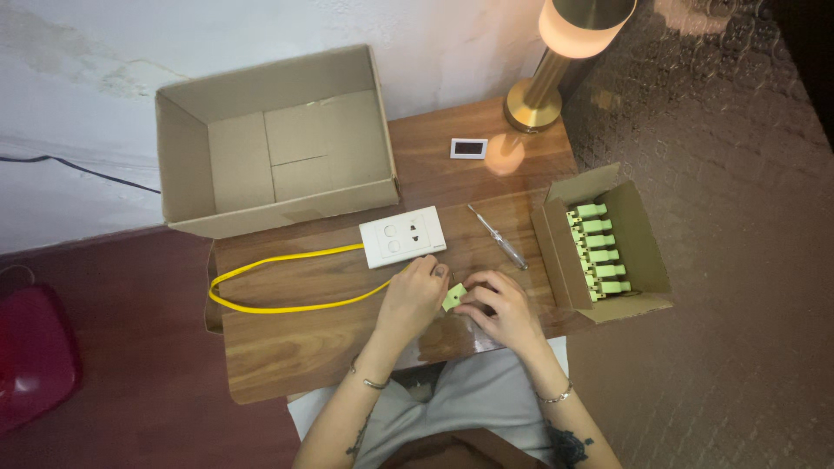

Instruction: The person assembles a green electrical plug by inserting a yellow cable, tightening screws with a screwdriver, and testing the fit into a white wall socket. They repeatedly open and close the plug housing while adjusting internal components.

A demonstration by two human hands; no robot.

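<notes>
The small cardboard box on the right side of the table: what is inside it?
The small box is open and holds a row of light green plastic parts, stacked side by side. Their exact kind is too small to tell, and anything beneath them is covered.

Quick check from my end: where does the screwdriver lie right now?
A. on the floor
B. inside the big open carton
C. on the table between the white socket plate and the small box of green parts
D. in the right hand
C: the screwdriver lies on the table, between the white socket plate and the small box of green parts.
</notes>
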